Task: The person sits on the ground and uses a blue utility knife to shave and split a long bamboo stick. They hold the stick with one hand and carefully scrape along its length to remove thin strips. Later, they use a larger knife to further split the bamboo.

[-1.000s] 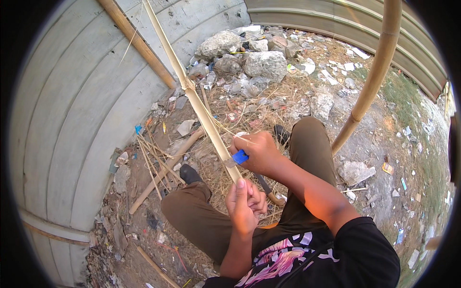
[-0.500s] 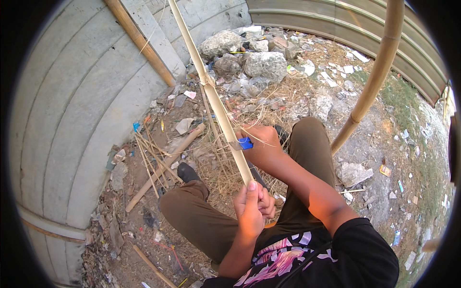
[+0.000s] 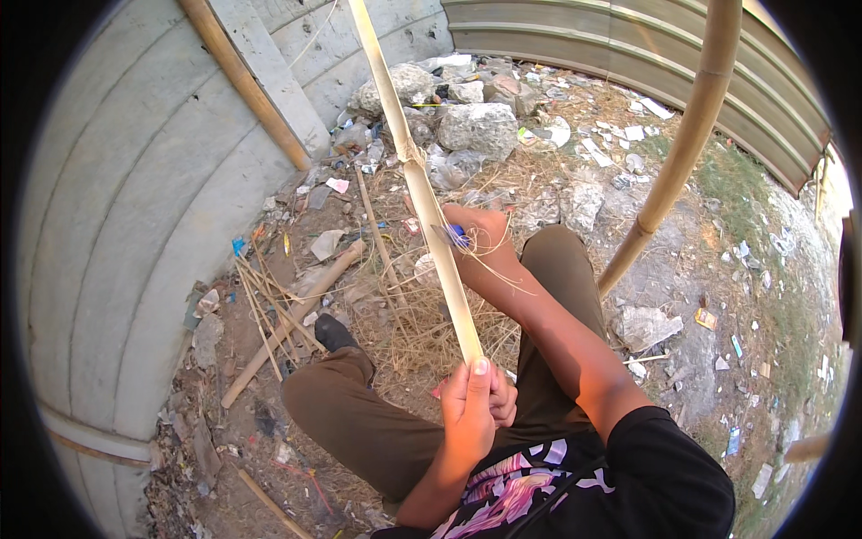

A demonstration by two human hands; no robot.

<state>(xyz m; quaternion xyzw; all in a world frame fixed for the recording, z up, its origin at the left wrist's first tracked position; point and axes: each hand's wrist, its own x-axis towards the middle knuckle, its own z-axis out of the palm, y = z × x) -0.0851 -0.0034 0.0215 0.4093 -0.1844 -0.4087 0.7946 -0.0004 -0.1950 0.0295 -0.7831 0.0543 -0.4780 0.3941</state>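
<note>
Seated person shaving a long pale bamboo strip (image 3: 429,207) outdoors, seen from the head camera. The left hand (image 3: 474,409) is closed around the strip's near end at about 6 o'clock, thumb laid along it. The right hand (image 3: 480,238) is closed on a small blue-handled knife (image 3: 456,235) pressed to the strip near the picture's centre. The strip runs from the lap up to 12 o'clock, leaving the frame at the top.

Progress, as a judgement: the length between the two hands looks smooth and pale, and thin curled fibres trail from the blade over the heap of dry straw-coloured shavings (image 3: 422,332) between the knees, so part of the paring appears done; the length beyond the knife, with its node (a raised ring), seems unworked.

Edges and room: a grey concrete panel wall (image 3: 135,207) closes the side from 7 to 11 o'clock, grey rubble stones (image 3: 476,126) lie at 12, and a thick leaning bamboo pole (image 3: 682,153) stands at 2. Open ground lies toward 3 to 4 o'clock.
</note>
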